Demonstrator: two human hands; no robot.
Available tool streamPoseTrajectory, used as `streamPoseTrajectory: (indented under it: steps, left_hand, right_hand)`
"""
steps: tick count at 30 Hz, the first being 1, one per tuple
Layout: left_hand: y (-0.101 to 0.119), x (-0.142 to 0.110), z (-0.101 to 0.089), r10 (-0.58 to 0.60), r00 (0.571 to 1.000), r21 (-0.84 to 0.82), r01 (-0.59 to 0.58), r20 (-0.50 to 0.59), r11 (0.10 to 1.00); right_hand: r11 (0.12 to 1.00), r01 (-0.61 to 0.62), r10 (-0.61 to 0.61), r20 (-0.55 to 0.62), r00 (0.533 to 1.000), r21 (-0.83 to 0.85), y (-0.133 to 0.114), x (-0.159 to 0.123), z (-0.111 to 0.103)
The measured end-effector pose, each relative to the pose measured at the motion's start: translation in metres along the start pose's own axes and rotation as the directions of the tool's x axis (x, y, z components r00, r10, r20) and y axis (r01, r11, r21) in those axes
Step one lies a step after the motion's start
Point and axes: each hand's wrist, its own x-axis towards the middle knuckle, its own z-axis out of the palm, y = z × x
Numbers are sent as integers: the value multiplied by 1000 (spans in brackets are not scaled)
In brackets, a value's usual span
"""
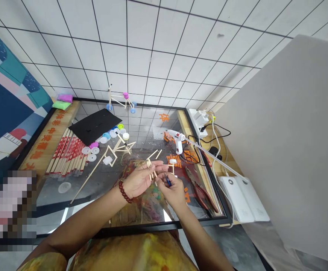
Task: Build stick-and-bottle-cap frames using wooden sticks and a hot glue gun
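Observation:
My left hand (141, 178), with a red bead bracelet at its wrist, is closed on a small frame of thin wooden sticks (149, 168). Right beside it, my right hand (173, 190) pinches at the frame's lower end. A slim blue object (168, 181) juts from between its fingers; its kind is too small to tell. Behind the right fingers lies a small stick piece with white wheels (173, 162). Two loose short sticks (158, 154) rest just beyond the hands. To the left is another stick frame (111, 155) with a white block.
A white glue gun (177, 141) stands by a power strip (198, 122) with cables. Red-handled pliers (202, 192) lie at right. At left are bundled sticks (68, 154), black sheets (94, 126) and plastic wheels (92, 157). A stick model (121, 101) stands at the back.

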Motion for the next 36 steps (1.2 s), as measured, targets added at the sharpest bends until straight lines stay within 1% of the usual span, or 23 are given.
streamPoseTrajectory:
  steps: [2,3,5,7,9,12,14,15,17,20,21,22,24,27,29,31,33,34,36]
  left_hand:
    - [-1,1,0,-10,1000,-13,10,-29,1000]
    - [-1,1,0,-13,999,-17,12,-42,1000]
    - [-1,1,1,0,999,-14,-1,-52,1000]
    - [0,1,1,19,999,23,-18,-48,1000]
    - [1,0,2,34,997,110,-26,-67,994]
    - [3,-1,3,77,992,314,-41,-103,949]
    - [2,-1,3,100,992,432,-57,-76,900]
    - [1,-1,3,99,994,479,-62,-51,876]
    - [-1,-1,2,61,998,554,-42,-16,832]
    - [-5,-2,-1,-52,998,598,64,-36,799]
    - [-6,-3,-1,-92,995,596,101,-45,797]
    - [-6,-4,-1,-113,993,588,118,-46,800]
    - [-5,-5,1,-104,994,570,98,-23,816]
    - [-2,-6,4,-10,1000,516,6,5,857]
    - [0,-5,5,56,998,459,-44,-13,887]
    - [1,-4,4,112,993,421,-87,-37,903]
    - [0,-3,3,134,990,449,-104,-36,887]
    - [0,-2,3,133,991,495,-106,-19,862]
    - [-1,-3,3,151,988,610,-133,21,781]
  right_hand:
    - [997,-78,80,-48,996,29,1,0,1]
    - [995,-95,97,-66,993,28,2,-1,0]
    - [996,-89,89,-73,993,-5,1,-2,-1]
    - [997,-45,43,-36,998,-58,-1,-4,-4]
    - [995,11,-12,-15,1000,-98,-4,-4,-8]
    - [991,74,-84,-87,993,-113,-10,1,-18]
    - [987,119,-131,-109,985,-108,-16,10,-24]
    - [985,144,-153,-87,984,-98,-18,16,-27]
    - [981,185,-184,17,983,-51,-22,27,-29]
    - [980,194,-197,216,956,34,-25,37,-26]
    - [981,190,-195,254,947,43,-26,38,-25]
    - [982,184,-188,264,946,40,-26,39,-23]
    - [987,161,-161,219,962,15,-27,38,-22]
    - [995,95,-96,81,992,8,-30,35,-25]
    - [999,43,-43,9,999,24,-32,33,-28]
    - [999,3,-2,-26,1000,36,-33,33,-30]
    - [999,-20,21,-19,1000,48,-32,33,-29]
    - [998,-29,30,-10,1000,61,-31,33,-28]
    - [995,-53,53,10,999,87,-29,33,-25]
